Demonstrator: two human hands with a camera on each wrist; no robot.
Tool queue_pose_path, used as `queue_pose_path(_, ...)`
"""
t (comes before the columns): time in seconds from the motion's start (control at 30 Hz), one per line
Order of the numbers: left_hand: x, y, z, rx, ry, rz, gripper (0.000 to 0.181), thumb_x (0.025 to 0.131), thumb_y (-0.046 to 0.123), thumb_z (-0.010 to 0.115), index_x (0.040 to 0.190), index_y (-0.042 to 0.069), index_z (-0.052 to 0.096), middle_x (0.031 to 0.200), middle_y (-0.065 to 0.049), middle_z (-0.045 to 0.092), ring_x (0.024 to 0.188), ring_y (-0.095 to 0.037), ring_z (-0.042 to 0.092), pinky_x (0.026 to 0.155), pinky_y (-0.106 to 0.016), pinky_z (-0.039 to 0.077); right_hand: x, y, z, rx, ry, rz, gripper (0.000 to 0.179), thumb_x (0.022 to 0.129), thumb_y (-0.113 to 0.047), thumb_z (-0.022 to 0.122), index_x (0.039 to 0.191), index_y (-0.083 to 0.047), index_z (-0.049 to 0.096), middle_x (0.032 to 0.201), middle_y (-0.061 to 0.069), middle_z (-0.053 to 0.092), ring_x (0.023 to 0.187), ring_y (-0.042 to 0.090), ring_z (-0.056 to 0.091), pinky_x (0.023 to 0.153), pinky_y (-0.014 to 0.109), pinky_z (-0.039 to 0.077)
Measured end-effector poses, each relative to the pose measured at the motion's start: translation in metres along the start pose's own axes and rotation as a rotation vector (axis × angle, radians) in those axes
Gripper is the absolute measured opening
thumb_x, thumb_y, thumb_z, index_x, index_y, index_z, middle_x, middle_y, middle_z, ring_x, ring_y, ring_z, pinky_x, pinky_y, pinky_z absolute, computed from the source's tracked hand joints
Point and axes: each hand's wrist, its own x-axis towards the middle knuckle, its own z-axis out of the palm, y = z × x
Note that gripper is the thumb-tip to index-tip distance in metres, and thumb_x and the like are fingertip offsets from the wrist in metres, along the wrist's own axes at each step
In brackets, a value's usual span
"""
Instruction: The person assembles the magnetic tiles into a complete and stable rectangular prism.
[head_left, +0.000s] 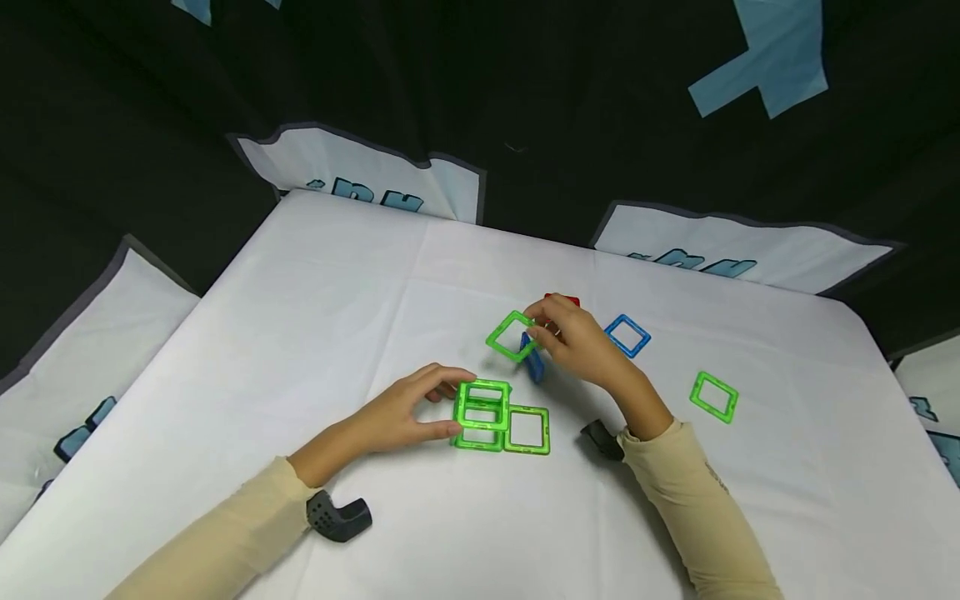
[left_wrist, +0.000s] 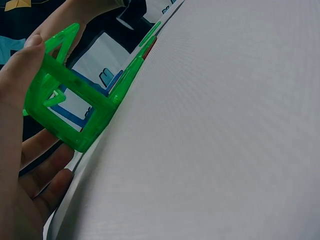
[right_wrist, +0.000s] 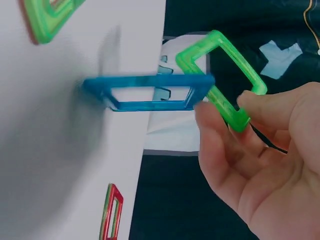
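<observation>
While the left hand [head_left: 412,412] grips joined green frames [head_left: 483,427], the right hand [head_left: 573,337] pinches 1 green square [right_wrist: 240,61], 1 upright blue square [right_wrist: 150,81] below that grip.

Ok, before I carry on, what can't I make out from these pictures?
Red piece: partly hidden by the right hand in the head view; cut off by the bottom edge in the right wrist view.
Upright blue square: the two overlap in the right wrist view, so contact with the right hand is unclear.
Lettering: partly hidden behind the table, head view.
Left sleeve: cut off by the bottom edge, head view.
</observation>
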Motion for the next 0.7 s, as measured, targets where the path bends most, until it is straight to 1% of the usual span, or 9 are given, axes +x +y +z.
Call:
queue_pose_path(0.07,-0.0003,0.0001,-0.0009,0.004,0.002,0.004,0.053,0.082,0.03,0.067,0.13,0.022,0.045,0.117,0.007,0.052,0.102,-0.008,0.052,0.085,-0.026,0.046,-0.0018,0.0024,0.0009,0.056,-0.011,0.014,0.016,0.092,-0.008,0.053,0.105,0.001,0.053,0.098,0.012,0.053,0.074,0.021,0.062,0.066,0.026,0.052)
queue_pose_path(0.17,-0.0001,-0.0009,-0.0004,0.004,0.003,0.017,0.052,0.083,0.03,0.067,0.129,0.021,0.045,0.116,0.006,0.053,0.101,-0.008,0.052,0.084,-0.026,0.046,-0.0029,0.0054,0.0023,0.121,-0.038,0.031,0.016,0.093,-0.006,0.048,0.107,0.002,0.046,0.102,0.016,0.053,0.073,0.024,0.066,0.067,0.029,0.054)
queue_pose_path(0.3,-0.0007,-0.003,-0.0001,0.005,0.003,0.029,0.052,0.083,0.031,0.066,0.13,0.02,0.045,0.117,0.004,0.053,0.101,-0.009,0.052,0.084,-0.026,0.046,-0.002,0.0075,0.0048,0.109,-0.051,0.046,0.015,0.096,-0.009,0.043,0.107,0.0,0.04,0.107,0.019,0.06,0.087,0.028,0.066,0.078,0.037,0.053)
queue_pose_path(0.4,-0.0006,-0.0029,-0.0006,0.004,0.003,0.03,0.052,0.083,0.031,0.066,0.13,0.02,0.044,0.118,0.004,0.053,0.101,-0.008,0.052,0.084,-0.026,0.046,-0.0012,0.0081,0.0061,0.07,-0.052,0.063,0.015,0.098,-0.013,0.039,0.108,-0.003,0.037,0.108,0.018,0.063,0.097,0.029,0.063,0.085,0.042,0.05)
queue_pose_path(0.47,-0.0004,-0.0023,-0.001,0.003,0.001,0.028,0.052,0.083,0.03,0.066,0.13,0.021,0.044,0.118,0.005,0.052,0.101,-0.009,0.052,0.084,-0.026,0.046,-0.0011,0.0087,0.0064,0.055,-0.054,0.072,0.016,0.098,-0.014,0.037,0.11,-0.004,0.035,0.108,0.018,0.064,0.101,0.029,0.061,0.087,0.045,0.048)
queue_pose_path(0.53,-0.0002,-0.0024,-0.001,0.002,-0.002,0.026,0.052,0.083,0.03,0.066,0.13,0.021,0.044,0.117,0.005,0.052,0.102,-0.009,0.052,0.084,-0.026,0.046,-0.0014,0.0077,0.0058,0.043,-0.046,0.076,0.017,0.099,-0.016,0.036,0.111,-0.004,0.035,0.109,0.017,0.064,0.099,0.029,0.061,0.086,0.045,0.048)
queue_pose_path(0.6,-0.0002,-0.002,-0.0011,0.0,-0.003,0.024,0.052,0.083,0.029,0.066,0.13,0.021,0.044,0.117,0.005,0.053,0.102,-0.009,0.052,0.084,-0.026,0.046,-0.0019,0.0064,0.0048,0.04,-0.01,0.058,0.016,0.099,-0.016,0.036,0.11,-0.004,0.036,0.109,0.015,0.064,0.099,0.028,0.061,0.085,0.043,0.049)
queue_pose_path(0.63,-0.0002,-0.0018,-0.0011,0.0,-0.003,0.022,0.052,0.083,0.029,0.066,0.13,0.021,0.044,0.117,0.005,0.053,0.102,-0.009,0.052,0.084,-0.027,0.046,-0.0022,0.0055,0.0041,0.041,0.026,0.036,0.015,0.099,-0.016,0.036,0.11,-0.005,0.036,0.109,0.014,0.064,0.097,0.026,0.061,0.083,0.041,0.049)
queue_pose_path(0.7,-0.0005,-0.0014,-0.0012,-0.001,-0.005,0.015,0.052,0.083,0.029,0.066,0.13,0.022,0.044,0.117,0.006,0.053,0.102,-0.008,0.052,0.085,-0.026,0.046,-0.0024,0.0041,0.0033,0.071,0.148,-0.02,0.013,0.099,-0.012,0.036,0.108,-0.003,0.037,0.109,0.014,0.064,0.083,0.023,0.06,0.07,0.033,0.049)
